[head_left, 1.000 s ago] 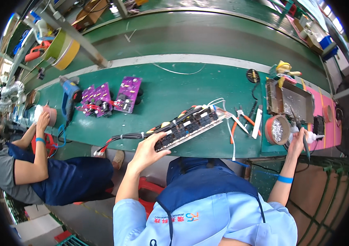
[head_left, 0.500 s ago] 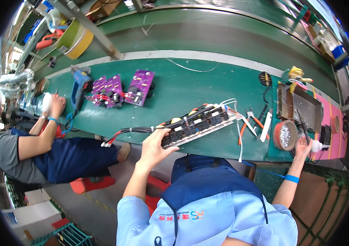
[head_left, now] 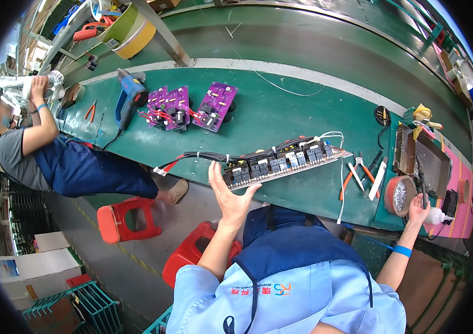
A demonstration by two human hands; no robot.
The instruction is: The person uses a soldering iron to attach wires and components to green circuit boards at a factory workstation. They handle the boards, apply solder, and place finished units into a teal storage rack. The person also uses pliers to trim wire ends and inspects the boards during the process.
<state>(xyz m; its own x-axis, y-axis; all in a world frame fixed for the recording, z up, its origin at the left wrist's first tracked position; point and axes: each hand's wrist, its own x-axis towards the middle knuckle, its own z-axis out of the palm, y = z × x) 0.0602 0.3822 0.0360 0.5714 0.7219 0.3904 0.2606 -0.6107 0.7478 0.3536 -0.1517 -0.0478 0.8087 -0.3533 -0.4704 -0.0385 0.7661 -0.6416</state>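
Since a moment ago, the left hand (head_left: 229, 196) has slid along the long circuit board (head_left: 281, 162), fingers spread wide beneath its near end on the green bench (head_left: 281, 106); right hand (head_left: 419, 209) grips a small white bottle (head_left: 438, 218).

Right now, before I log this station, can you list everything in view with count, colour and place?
long circuit board: one, pale with black relays and black, red and white wires, front edge of bench
purple boards: a cluster, purple, left of centre
heat gun: one, blue, left of the purple boards
pliers: one, orange-handled, right of the long board
round tin: one, red-rimmed, right end
dark tray: one, on pink mat at right
bench: one, green
stools: two, red, on the floor
co-worker: one, grey shirt and blue apron, seated left
left hand: under the long circuit board's near end
right hand: by the round tin, at a small white bottle
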